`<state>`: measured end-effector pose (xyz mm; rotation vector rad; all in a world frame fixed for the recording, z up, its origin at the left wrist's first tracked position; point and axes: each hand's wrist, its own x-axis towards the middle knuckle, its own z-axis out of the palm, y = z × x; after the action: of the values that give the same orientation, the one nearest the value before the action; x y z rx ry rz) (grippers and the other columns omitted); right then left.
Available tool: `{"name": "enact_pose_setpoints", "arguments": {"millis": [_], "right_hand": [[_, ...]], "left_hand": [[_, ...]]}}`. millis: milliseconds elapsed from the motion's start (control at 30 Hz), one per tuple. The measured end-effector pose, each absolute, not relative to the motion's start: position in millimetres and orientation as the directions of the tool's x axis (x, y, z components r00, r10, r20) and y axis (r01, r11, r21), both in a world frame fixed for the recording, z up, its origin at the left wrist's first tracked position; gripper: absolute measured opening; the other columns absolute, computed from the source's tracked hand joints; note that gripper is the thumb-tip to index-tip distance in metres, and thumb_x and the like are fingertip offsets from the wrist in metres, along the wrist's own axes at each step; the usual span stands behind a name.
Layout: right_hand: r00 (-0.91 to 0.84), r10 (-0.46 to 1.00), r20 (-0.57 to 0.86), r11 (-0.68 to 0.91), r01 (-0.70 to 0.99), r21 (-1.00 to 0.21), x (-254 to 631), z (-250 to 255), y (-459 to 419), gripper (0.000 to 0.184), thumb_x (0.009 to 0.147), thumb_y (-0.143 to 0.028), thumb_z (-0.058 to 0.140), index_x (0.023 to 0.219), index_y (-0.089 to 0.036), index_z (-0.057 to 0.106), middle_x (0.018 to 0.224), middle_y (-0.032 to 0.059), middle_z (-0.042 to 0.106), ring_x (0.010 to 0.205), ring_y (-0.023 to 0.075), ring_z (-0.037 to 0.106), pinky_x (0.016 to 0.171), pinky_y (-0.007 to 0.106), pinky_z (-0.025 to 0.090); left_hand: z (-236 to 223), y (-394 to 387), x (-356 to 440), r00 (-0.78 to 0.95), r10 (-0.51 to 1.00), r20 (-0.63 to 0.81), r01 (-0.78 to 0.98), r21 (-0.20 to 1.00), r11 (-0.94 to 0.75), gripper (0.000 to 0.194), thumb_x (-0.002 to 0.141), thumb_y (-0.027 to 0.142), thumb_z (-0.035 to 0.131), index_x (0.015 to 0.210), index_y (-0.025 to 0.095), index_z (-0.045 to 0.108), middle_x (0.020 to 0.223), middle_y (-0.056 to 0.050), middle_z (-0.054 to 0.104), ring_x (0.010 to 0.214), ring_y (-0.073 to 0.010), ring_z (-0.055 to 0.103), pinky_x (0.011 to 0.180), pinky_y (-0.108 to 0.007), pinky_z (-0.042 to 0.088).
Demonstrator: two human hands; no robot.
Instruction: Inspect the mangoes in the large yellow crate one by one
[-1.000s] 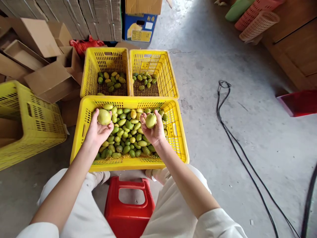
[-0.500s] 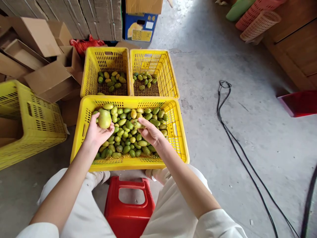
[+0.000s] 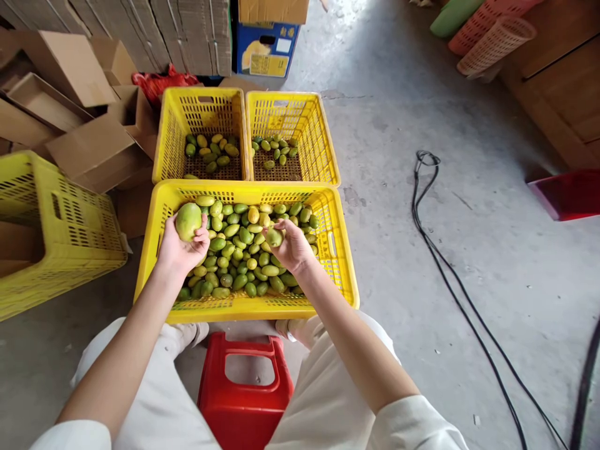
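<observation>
My left hand (image 3: 182, 247) cups a green-yellow mango (image 3: 188, 222) above the left side of the wide front crate, fingers curled under it. Above the crate's right half, my right hand (image 3: 293, 247) grips a smaller-looking greenish mango (image 3: 274, 237) by its sides, partly covered by the fingers. Below both hands, the yellow front crate (image 3: 248, 310) holds a layer of many green and yellowish mangoes (image 3: 239, 255). Behind it, the rear left crate (image 3: 200, 94) and the rear right crate (image 3: 330, 140) each have several mangoes on the bottom.
Between my knees stands a red plastic stool (image 3: 244, 400). Another yellow crate (image 3: 79, 231) and cardboard boxes (image 3: 94, 150) lie at the left. A blue printed box (image 3: 267, 50) is at the back. Black cable (image 3: 435, 250) runs along the floor on the right.
Both mangoes have been turned in my fingers. My left hand has shifted slightly left. My right hand rolled inward, then partly back, and its mango shows a different side.
</observation>
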<state>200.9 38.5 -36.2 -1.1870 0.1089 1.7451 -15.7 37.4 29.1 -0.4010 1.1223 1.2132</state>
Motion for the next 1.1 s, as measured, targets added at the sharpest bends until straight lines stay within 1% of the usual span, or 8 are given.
{"name": "enact_pose_setpoints", "arguments": {"millis": [167, 267, 400, 500, 633, 767, 900, 1100], "right_hand": [[-0.128, 0.682, -0.720, -0.587, -0.683, -0.434, 202.7, -50.8, 39.3, 0.027, 0.083, 0.001, 0.084, 0.089, -0.020, 0.069, 0.085, 0.0026, 0.077, 0.081, 0.0152, 0.077, 0.074, 0.020, 0.066], [-0.193, 0.651, -0.735, -0.642, -0.656, -0.396, 203.6, -57.2, 36.1, 0.022, 0.089, -0.011, 0.089, 0.091, -0.020, 0.070, 0.088, 0.0041, 0.077, 0.078, 0.0160, 0.077, 0.071, 0.024, 0.067], [-0.175, 0.601, -0.779, -0.710, -0.564, -0.422, 203.9, -57.8, 33.8, 0.024, 0.100, -0.039, 0.083, 0.094, -0.022, 0.067, 0.086, 0.0029, 0.074, 0.064, 0.0129, 0.065, 0.045, 0.020, 0.044], [-0.079, 0.693, -0.717, -0.651, -0.496, -0.575, 203.9, -55.8, 33.3, 0.031, 0.093, -0.047, 0.088, 0.096, -0.025, 0.067, 0.089, 0.0000, 0.075, 0.062, 0.0123, 0.058, 0.046, 0.022, 0.036], [-0.045, 0.766, -0.641, -0.593, -0.433, -0.679, 204.8, -54.5, 32.2, 0.032, 0.083, -0.046, 0.094, 0.106, -0.028, 0.079, 0.095, -0.0023, 0.076, 0.077, 0.0139, 0.062, 0.059, 0.024, 0.046], [-0.051, 0.755, -0.654, -0.608, -0.427, -0.669, 205.5, -57.3, 32.2, 0.044, 0.070, -0.038, 0.100, 0.109, -0.028, 0.081, 0.100, -0.0007, 0.081, 0.091, 0.0183, 0.069, 0.069, 0.027, 0.047], [0.003, 0.737, -0.675, -0.584, -0.498, -0.640, 203.5, -58.7, 34.6, 0.052, 0.056, -0.019, 0.103, 0.098, -0.025, 0.072, 0.089, -0.0009, 0.080, 0.093, 0.0193, 0.073, 0.074, 0.028, 0.047], [-0.072, 0.741, -0.668, -0.552, -0.631, -0.545, 202.4, -43.4, 36.7, 0.036, 0.070, -0.015, 0.092, 0.093, -0.025, 0.066, 0.085, -0.0039, 0.075, 0.077, 0.0132, 0.066, 0.065, 0.022, 0.049]], "left_hand": [[28.1, 39.7, -13.9, -0.129, 0.531, -0.837, -0.823, 0.389, 0.414, 0.027, 0.109, 0.044, 0.064, 0.115, 0.019, 0.071, 0.090, -0.006, 0.073, 0.054, -0.0109, 0.052, 0.042, -0.018, 0.041], [22.2, 40.9, -14.3, -0.153, 0.498, -0.853, -0.798, 0.404, 0.447, 0.017, 0.107, 0.036, 0.070, 0.108, 0.019, 0.072, 0.087, -0.004, 0.069, 0.056, -0.0104, 0.050, 0.045, -0.018, 0.041], [14.5, 41.1, -14.9, -0.210, 0.430, -0.878, -0.778, 0.416, 0.471, 0.015, 0.096, 0.023, 0.084, 0.097, 0.022, 0.069, 0.084, 0.000, 0.062, 0.060, -0.0103, 0.051, 0.051, -0.019, 0.042], [16.5, 41.0, -12.8, -0.248, 0.408, -0.879, -0.756, 0.439, 0.485, 0.021, 0.095, 0.031, 0.088, 0.097, 0.024, 0.068, 0.092, -0.002, 0.065, 0.067, -0.0128, 0.058, 0.061, -0.024, 0.054], [24.3, 42.4, -10.7, -0.241, 0.430, -0.870, -0.775, 0.439, 0.455, 0.023, 0.102, 0.036, 0.080, 0.094, 0.023, 0.064, 0.089, -0.002, 0.064, 0.072, -0.0139, 0.065, 0.069, -0.026, 0.064], [18.8, 41.7, -13.2, -0.192, 0.471, -0.861, -0.719, 0.450, 0.530, 0.017, 0.100, 0.021, 0.080, 0.096, 0.022, 0.064, 0.085, 0.000, 0.063, 0.066, -0.0113, 0.064, 0.053, -0.017, 0.053], [4.0, 35.9, -15.0, -0.148, 0.585, -0.797, -0.582, 0.548, 0.600, 0.034, 0.085, 0.015, 0.093, 0.100, 0.023, 0.063, 0.089, -0.002, 0.067, 0.064, -0.0129, 0.066, 0.047, -0.018, 0.044], [6.7, 33.5, -11.4, -0.063, 0.629, -0.775, -0.565, 0.547, 0.618, 0.020, 0.098, 0.031, 0.083, 0.097, 0.020, 0.067, 0.080, -0.004, 0.065, 0.051, -0.0093, 0.056, 0.042, -0.016, 0.039]]}}
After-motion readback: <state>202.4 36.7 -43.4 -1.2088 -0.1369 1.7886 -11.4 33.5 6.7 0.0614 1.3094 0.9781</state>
